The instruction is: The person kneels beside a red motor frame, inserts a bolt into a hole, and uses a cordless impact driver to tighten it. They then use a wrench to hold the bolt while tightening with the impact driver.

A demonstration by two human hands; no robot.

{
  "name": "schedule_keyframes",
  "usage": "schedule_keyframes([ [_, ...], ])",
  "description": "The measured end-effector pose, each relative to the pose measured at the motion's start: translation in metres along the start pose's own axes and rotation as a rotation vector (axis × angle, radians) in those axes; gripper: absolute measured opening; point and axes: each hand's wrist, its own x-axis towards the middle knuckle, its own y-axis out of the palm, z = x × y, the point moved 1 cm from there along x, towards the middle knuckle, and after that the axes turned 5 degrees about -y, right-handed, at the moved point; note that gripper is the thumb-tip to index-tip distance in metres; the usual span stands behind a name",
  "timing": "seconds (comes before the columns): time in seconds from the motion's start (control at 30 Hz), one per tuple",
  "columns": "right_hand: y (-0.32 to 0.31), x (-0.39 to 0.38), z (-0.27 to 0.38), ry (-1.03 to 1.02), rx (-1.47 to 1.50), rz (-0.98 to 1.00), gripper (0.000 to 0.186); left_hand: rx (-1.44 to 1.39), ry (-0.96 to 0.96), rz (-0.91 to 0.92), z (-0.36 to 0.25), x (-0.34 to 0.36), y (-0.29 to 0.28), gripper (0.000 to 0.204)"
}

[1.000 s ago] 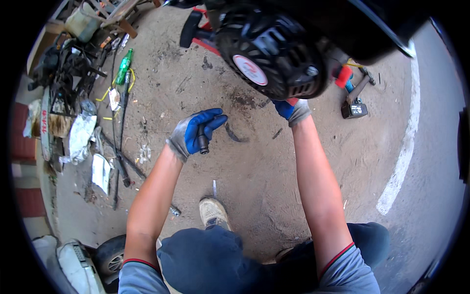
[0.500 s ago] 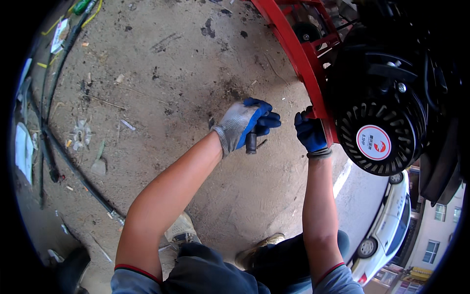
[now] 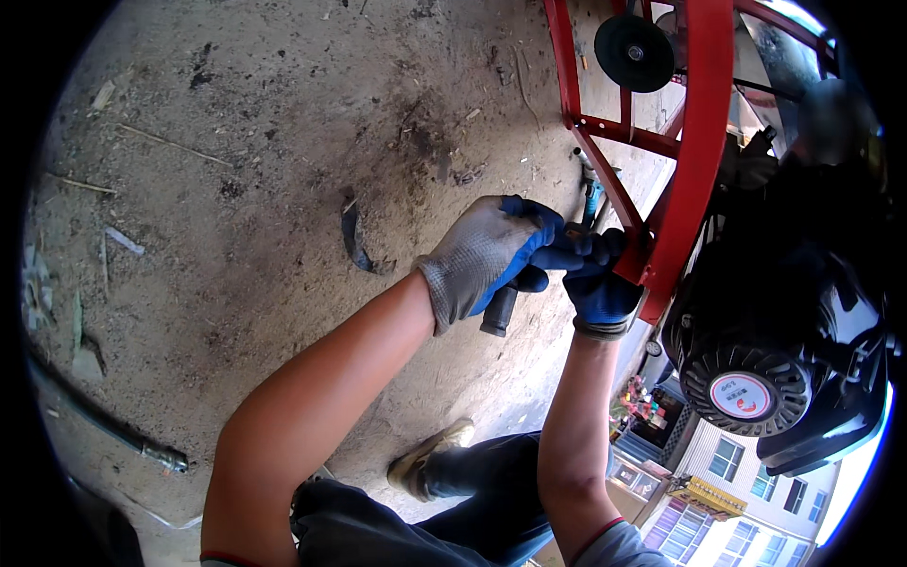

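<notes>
- The dark cylindrical socket [image 3: 499,313] sits in my left hand [image 3: 493,253], fingers curled round it; likely heavy for its size, stiff, best gripped round the barrel.
- Its long axis slants; the exposed end points down, slightly left.
- My right hand [image 3: 603,289] bunches against the red metal frame [image 3: 697,161]; I can't tell what it pinches.

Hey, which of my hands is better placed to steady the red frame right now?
Probably your right hand: it appears to touch the red frame near its end, while your left hand holds a dark cylindrical tool.
</notes>
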Motion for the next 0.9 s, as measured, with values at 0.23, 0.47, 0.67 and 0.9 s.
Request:
schedule_keyframes([
  [0.23, 0.012, -0.007, -0.006, -0.087, -0.097, 0.038, 0.038, -0.139, -0.003, 0.0, 0.01, 0.006, -0.009, 0.022],
  [0.47, 0.016, -0.002, 0.003, -0.092, -0.213, 0.06, 0.04, -0.138, -0.106, 0.047, 0.006, 0.01, -0.012, 0.026],
  [0.67, 0.006, 0.002, 0.006, -0.083, -0.201, 0.157, 0.039, -0.183, -0.024, 0.062, 0.013, 0.022, -0.006, 0.029],
  [0.9, -0.006, -0.002, 0.006, -0.002, 0.076, -0.254, 0.044, -0.218, 0.088, 0.031, 0.003, 0.021, 0.022, 0.031],
])
